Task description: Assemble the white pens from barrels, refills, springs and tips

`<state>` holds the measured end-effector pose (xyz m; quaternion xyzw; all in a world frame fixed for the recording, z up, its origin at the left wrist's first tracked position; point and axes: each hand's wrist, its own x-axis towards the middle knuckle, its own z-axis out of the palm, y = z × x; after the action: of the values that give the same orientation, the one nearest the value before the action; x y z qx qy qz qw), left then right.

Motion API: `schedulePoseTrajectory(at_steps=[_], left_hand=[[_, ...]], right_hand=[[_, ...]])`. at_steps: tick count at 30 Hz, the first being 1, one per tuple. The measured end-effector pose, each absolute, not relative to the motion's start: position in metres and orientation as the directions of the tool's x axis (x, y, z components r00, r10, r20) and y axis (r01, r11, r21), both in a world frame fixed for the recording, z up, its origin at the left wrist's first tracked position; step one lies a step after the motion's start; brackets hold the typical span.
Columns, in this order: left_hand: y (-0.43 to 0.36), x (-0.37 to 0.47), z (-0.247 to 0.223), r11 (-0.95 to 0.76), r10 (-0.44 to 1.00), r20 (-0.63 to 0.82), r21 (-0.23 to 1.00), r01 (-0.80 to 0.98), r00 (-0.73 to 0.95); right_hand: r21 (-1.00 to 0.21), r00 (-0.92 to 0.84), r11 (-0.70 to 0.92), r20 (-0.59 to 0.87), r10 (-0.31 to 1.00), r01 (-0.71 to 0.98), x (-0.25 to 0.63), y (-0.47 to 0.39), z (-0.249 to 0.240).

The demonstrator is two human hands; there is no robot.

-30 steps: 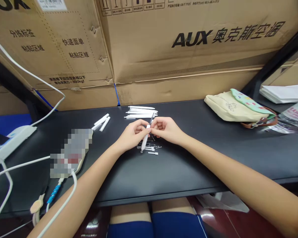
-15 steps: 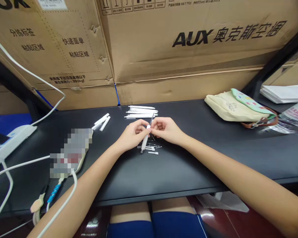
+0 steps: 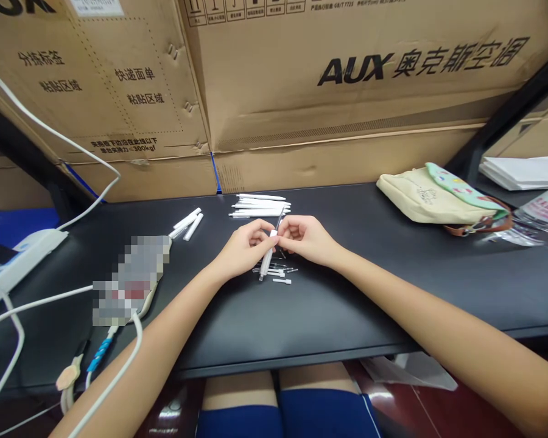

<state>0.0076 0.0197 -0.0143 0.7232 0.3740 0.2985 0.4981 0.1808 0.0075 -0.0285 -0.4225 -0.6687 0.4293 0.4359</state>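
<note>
Over the middle of the black table, my left hand pinches a white pen barrel tilted with its upper end away from me. A thin dark pen refill sticks up at that upper end, and the closed fingertips of my right hand grip it there. The fingers partly hide where refill and barrel meet. Beneath the hands lie small loose pen parts, including a short white piece, several clear and white bits and springs. Behind the hands rests a row of white pens.
Short white tubes lie at left, beside a phone with cables attached. A white power strip is further left. A cream pouch and a plastic bottle are at right. Large cardboard boxes stand behind the table.
Hardly anything differs: both hands keep the same grip and place on the barrel and refill. The camera view shifts very slightly.
</note>
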Motion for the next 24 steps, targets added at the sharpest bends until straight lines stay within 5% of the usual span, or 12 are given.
schedulePoseTrajectory(at_steps=[24], left_hand=[[0.0208,0.0073,-0.0169,-0.266,0.834,0.081,0.926,0.269,0.545]], right_hand=[[-0.933,-0.268,0.288,0.228,0.936,0.213,0.1806,0.0070,-0.0295]])
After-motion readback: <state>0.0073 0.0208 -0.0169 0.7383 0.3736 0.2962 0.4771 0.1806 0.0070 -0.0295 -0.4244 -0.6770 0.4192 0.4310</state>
